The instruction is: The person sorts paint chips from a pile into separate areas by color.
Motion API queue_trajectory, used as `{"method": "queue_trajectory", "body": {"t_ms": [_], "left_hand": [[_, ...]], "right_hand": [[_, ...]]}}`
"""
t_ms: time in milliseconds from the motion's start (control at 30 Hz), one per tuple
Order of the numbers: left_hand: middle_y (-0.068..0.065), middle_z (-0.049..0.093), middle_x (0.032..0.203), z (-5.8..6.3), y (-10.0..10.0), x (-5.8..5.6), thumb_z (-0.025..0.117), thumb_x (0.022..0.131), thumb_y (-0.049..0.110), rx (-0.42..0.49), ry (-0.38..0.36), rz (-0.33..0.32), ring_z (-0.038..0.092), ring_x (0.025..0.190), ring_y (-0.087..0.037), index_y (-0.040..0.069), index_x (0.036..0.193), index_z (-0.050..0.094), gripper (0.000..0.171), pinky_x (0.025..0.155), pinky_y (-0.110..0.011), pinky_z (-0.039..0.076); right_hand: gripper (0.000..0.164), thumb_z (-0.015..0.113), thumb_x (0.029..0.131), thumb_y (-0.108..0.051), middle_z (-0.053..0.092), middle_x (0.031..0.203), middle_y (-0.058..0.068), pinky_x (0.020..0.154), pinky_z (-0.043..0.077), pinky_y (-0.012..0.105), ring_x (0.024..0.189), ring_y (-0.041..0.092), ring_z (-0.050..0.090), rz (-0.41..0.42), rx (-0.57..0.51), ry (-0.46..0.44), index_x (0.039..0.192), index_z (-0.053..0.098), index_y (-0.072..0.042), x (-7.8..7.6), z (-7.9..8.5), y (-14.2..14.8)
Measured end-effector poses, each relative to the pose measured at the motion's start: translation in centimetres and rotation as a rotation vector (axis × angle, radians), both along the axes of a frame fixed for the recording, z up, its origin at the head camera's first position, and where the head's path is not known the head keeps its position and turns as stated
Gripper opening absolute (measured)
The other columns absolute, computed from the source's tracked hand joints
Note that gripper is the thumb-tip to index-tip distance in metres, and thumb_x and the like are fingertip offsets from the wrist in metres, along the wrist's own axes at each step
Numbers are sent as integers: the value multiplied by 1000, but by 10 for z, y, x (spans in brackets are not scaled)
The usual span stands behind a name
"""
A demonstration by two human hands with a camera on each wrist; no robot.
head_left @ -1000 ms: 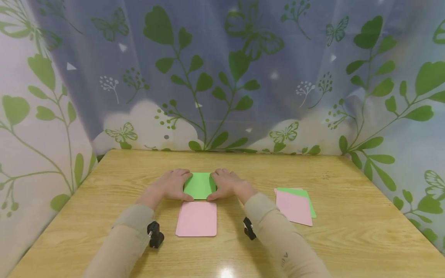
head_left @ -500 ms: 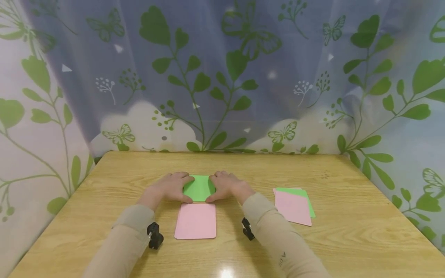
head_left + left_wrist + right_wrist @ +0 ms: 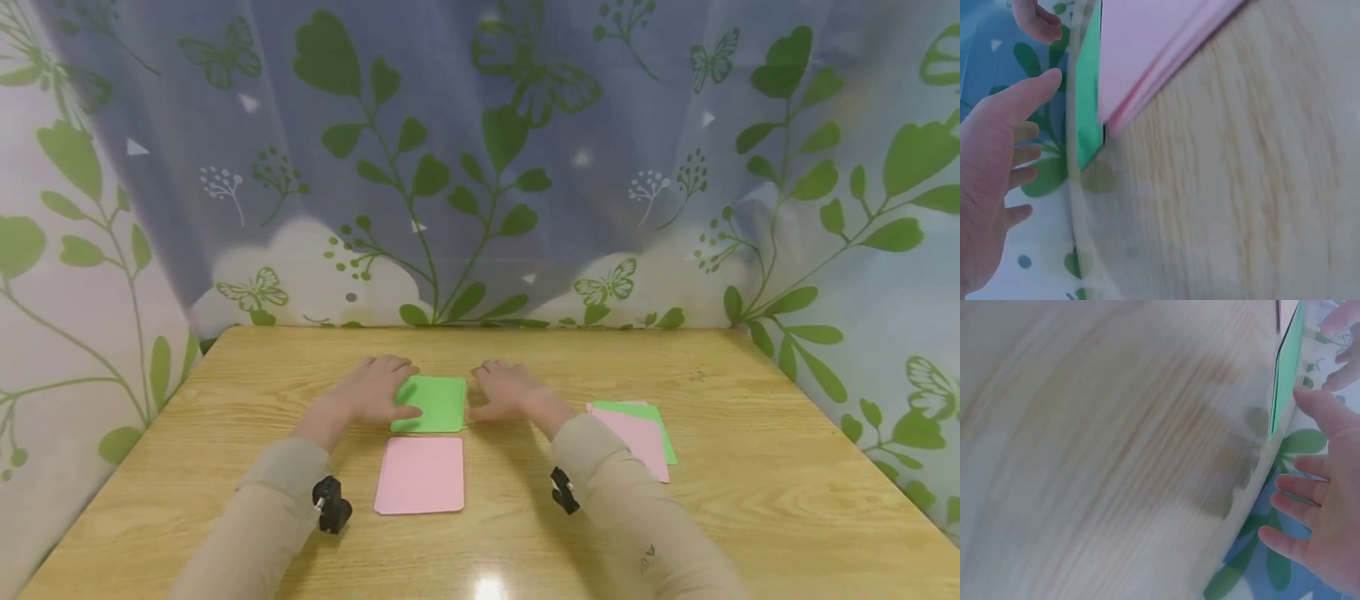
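Observation:
A stack of green square cards (image 3: 438, 404) lies on the wooden table. Directly in front of it is a stack of pink square cards (image 3: 422, 475). My left hand (image 3: 371, 392) hovers over the green stack's left side, its thumb above the cards and its fingers loosely spread. Just beyond the stack's right edge, my right hand (image 3: 506, 392) is spread and holds nothing. Both wrist views show the hands raised off the cards: the left hand (image 3: 991, 150) beside the green edge (image 3: 1089, 94), the right hand (image 3: 1335, 500) past the green corner (image 3: 1287, 375).
To the right, partly behind my right sleeve (image 3: 615, 475), lies a loose pile of pink and green cards (image 3: 643, 442). A leaf-patterned curtain (image 3: 480, 167) rises behind the table's far edge (image 3: 525, 330). Small black devices sit at both wrists.
Both hands have let go of the green cards. The right hand has moved right, off the stack; the left has lifted slightly. More of the green stack shows.

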State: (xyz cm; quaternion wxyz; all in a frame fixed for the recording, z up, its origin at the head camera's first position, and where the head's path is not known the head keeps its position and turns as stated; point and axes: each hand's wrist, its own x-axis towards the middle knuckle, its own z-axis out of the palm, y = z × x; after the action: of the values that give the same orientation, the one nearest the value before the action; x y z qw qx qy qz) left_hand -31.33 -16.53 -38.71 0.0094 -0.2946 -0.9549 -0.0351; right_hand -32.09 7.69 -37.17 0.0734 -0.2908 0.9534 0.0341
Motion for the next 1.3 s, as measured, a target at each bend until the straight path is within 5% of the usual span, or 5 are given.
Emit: {"method": "queue_trajectory", "body": {"t_ms": [367, 933, 1300], "left_hand": [[-13, 49, 131, 18, 28, 8, 57, 85, 53, -31, 85, -43, 41, 124, -32, 3, 131, 48, 69, 104, -49, 28], [-9, 53, 126, 18, 105, 15, 54, 85, 56, -61, 167, -171, 44, 121, -26, 5, 127, 52, 66, 104, -44, 29], [-6, 48, 134, 11, 151, 23, 52, 84, 61, -141, 133, -217, 39, 126, -23, 8, 134, 46, 73, 107, -42, 25]], "right_hand": [[69, 58, 88, -44, 41, 136, 20, 98, 33, 55, 127, 36, 36, 30, -37, 90, 135, 39, 3, 7, 8, 56], [70, 68, 81, -36, 45, 129, 22, 96, 35, 56, 122, 39, 39, 22, -132, 139, 130, 43, 6, 34, 10, 139], [86, 73, 72, -45, 43, 130, 23, 97, 35, 55, 120, 40, 40, 51, -161, 111, 131, 41, 8, 47, -2, 182]]}}
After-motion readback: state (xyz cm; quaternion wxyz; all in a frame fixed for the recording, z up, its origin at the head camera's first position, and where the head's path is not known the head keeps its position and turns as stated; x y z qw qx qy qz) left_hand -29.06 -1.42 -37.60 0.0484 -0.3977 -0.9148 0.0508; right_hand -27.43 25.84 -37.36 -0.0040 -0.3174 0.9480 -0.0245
